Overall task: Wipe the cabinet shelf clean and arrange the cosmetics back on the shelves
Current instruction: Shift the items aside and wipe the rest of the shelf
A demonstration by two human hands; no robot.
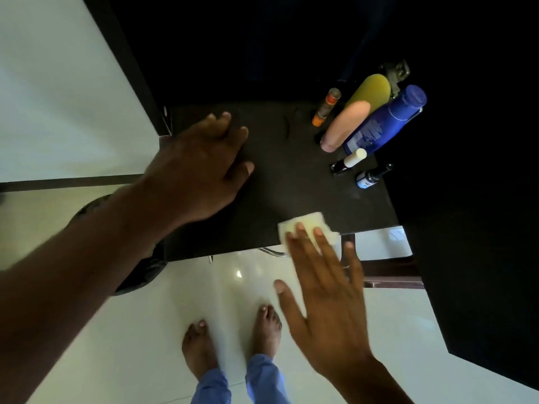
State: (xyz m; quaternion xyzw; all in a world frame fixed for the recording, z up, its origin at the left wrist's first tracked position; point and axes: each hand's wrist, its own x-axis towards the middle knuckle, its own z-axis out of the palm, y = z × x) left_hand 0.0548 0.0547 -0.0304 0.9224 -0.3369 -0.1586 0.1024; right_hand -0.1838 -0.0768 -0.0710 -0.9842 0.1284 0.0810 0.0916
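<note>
A dark cabinet shelf (pixel 291 176) fills the middle of the view. My right hand (pixel 323 290) presses a folded white cloth (pixel 309 225) flat against the shelf's front edge with straight fingers. My left hand (pixel 201 167) rests palm down on the shelf's left part, fingers relaxed. Cosmetics stand at the shelf's right back: a blue bottle (pixel 388 121), a peach bottle (pixel 347 126), a yellow bottle (pixel 370 88), a small orange tube (pixel 326 107), a white-capped stick (pixel 350 161) and a small dark vial (pixel 370 177).
The cabinet's dark right wall (pixel 466 199) rises beside the bottles, with a metal hinge (pixel 396 71) above them. A white door panel (pixel 58 97) stands at left. Below the shelf lie a glossy white floor (pixel 145 330) and bare feet (pixel 230 339).
</note>
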